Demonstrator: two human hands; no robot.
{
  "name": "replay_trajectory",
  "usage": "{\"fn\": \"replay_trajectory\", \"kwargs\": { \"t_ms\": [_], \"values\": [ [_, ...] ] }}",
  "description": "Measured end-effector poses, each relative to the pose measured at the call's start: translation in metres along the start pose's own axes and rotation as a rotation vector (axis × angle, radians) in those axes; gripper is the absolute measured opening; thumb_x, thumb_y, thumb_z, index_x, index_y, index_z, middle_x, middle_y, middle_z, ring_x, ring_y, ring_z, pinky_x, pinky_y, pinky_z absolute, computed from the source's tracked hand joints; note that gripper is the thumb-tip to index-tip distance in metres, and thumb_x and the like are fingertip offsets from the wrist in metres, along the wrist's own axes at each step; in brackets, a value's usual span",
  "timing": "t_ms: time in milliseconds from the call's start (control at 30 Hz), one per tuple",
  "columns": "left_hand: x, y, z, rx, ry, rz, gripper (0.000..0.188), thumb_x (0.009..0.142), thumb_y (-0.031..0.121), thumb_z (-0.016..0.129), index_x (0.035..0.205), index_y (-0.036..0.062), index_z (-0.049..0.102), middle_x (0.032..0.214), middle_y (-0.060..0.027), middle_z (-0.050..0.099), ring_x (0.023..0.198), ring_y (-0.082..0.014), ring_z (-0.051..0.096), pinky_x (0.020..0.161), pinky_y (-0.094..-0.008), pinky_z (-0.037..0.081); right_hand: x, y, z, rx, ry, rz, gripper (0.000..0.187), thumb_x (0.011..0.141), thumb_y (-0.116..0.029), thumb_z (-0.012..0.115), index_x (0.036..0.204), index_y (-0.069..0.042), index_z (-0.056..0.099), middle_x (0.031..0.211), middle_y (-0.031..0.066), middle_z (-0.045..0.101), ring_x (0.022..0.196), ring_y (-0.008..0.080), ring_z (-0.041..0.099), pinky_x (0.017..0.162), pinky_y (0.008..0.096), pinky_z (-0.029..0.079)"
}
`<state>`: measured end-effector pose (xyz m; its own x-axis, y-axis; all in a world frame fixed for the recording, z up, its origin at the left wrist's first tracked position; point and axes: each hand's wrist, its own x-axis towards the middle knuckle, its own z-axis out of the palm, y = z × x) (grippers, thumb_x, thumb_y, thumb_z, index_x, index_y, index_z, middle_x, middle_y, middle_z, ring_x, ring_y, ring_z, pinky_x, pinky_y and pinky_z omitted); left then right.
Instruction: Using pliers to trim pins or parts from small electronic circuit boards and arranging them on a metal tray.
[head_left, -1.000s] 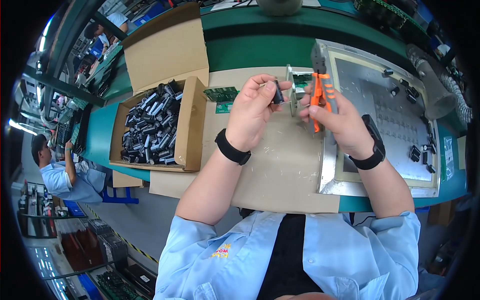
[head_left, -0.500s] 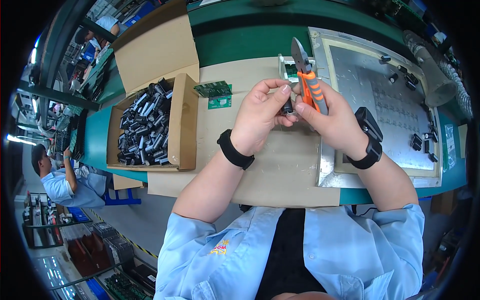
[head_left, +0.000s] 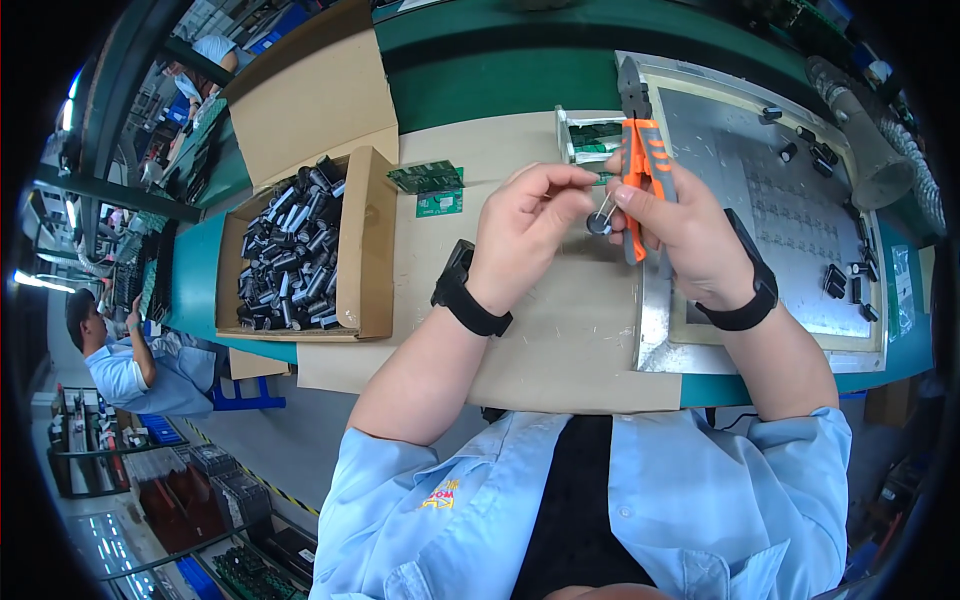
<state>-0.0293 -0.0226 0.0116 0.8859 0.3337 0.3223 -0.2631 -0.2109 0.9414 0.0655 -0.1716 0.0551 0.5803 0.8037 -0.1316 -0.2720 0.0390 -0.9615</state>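
Note:
My right hand (head_left: 680,225) is wrapped round a pair of pliers (head_left: 637,150) with orange and grey handles, its dark jaws pointing away from me. Beside the handles, a small black capacitor (head_left: 600,223) sits between my hands with one round end in view. Its thin metal leads reach up to my right thumb tip. The fingers of my left hand (head_left: 528,230) curl in at the capacitor's left side, thumb and forefinger bent; their exact grip is partly hidden. Just beyond my fingertips stands a white-edged holder (head_left: 565,135) with green circuit boards (head_left: 597,135).
An open cardboard box (head_left: 372,250) full of black capacitors (head_left: 285,250) stands at left. Green circuit boards (head_left: 428,180) lie beside it. To the right is a metal-framed panel (head_left: 700,355) with scattered capacitors (head_left: 833,282) and a grey duct (head_left: 870,160). Co-workers (head_left: 140,355) sit at far left.
The capacitor has turned, showing its round end with leads pointing up at my right thumb. My right hand and the pliers have moved slightly right, and my left fingers have shifted on the capacitor.

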Motion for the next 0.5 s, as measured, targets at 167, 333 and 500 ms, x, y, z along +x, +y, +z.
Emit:
{"fn": "replay_trajectory", "kwargs": {
  "t_ms": [167,333,500],
  "values": [
    [-0.003,0.007,0.016,-0.32,-0.089,-0.103,0.019,0.083,0.005,0.061,0.1,-0.0005,0.056,0.086,-0.0041,0.056,0.078,-0.0109,0.058,0.074,-0.0246,0.049,0.002,0.003,-0.003,0.066,-0.014,0.02,0.028,0.087,-0.013,0.056,0.111,-0.001,0.049,0.084,0.003,0.055,0.073,0.0103,0.054,0.061,0.0218,0.045],
    [0.001,0.008,-0.002,-0.008,-0.169,-0.124,0.033,0.073,0.013,0.072,0.099,0.0013,0.055,0.092,-0.0046,0.056,0.086,-0.011,0.055,0.072,-0.0244,0.047,0.013,0.009,-0.012,0.049,0.063,-0.048,0.029,0.087,-0.014,0.056,0.112,-0.001,0.049,0.083,0.0038,0.055,0.073,0.0115,0.055,0.063,0.023,0.046],
    [-0.007,0.011,-0.003,0.543,-0.515,0.037,0.035,0.07,0.015,0.072,0.098,0.0018,0.056,0.09,-0.0092,0.058,0.084,-0.0199,0.057,0.07,-0.0311,0.048,0.016,0.004,-0.018,0.035,0.141,-0.05,0.032,0.086,-0.015,0.058,0.113,-0.001,0.049,0.082,0.0047,0.055,0.073,0.0127,0.055,0.065,0.0241,0.046]
  ]
}}
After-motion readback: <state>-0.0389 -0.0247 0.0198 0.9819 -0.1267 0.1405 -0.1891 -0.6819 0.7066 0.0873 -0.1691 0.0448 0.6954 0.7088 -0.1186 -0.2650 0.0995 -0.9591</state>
